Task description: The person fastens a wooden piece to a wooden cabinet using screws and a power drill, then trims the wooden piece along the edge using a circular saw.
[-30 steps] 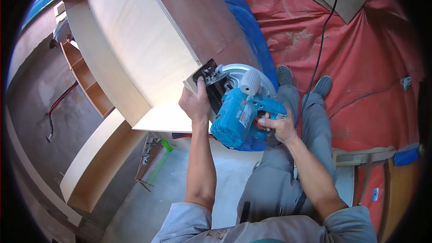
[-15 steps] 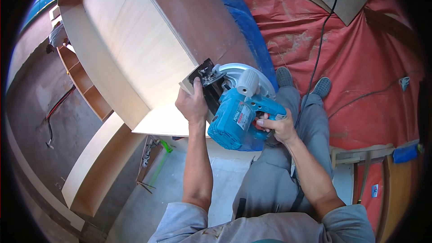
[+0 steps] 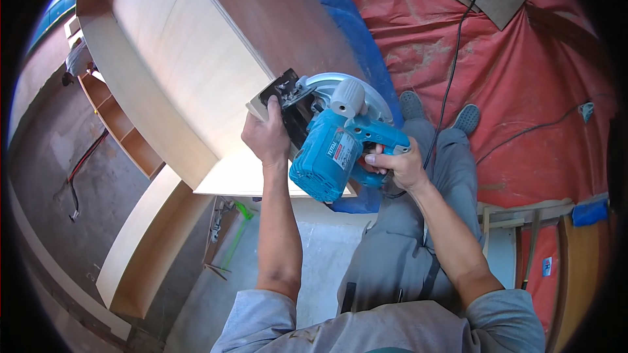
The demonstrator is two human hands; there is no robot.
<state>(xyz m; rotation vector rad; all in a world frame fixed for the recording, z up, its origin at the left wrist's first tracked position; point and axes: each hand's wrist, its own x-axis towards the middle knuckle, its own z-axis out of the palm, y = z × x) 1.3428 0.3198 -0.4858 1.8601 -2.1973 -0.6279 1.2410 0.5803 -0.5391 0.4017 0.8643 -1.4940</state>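
A teal circular saw [image 3: 330, 147] with a pale grey blade guard is held over the near end of a light plywood panel [image 3: 190, 39]. My right hand [image 3: 399, 163] is wrapped round its rear handle, fingers at the trigger. At the saw's front, my left hand [image 3: 269, 134] is closed at the black base plate [image 3: 288, 91], its thumb on top. A pale piece of wood [image 3: 257, 106] shows beside that thumb; whether my fingers also hold it I cannot tell. The blade's lower part is hidden.
A black cord [image 3: 454, 59] crosses a red tarp [image 3: 523, 117] by my feet. Blue sheeting [image 3: 353, 23] edges the panel. On the left are a curved wooden box section [image 3: 147, 248], a compartmented frame [image 3: 121, 121] and another person [image 3: 80, 59] bending near it. A green strap [image 3: 243, 212] hangs below.
Both hands and the saw have shifted slightly left and up in view, along the panel's end. The grips look the same.
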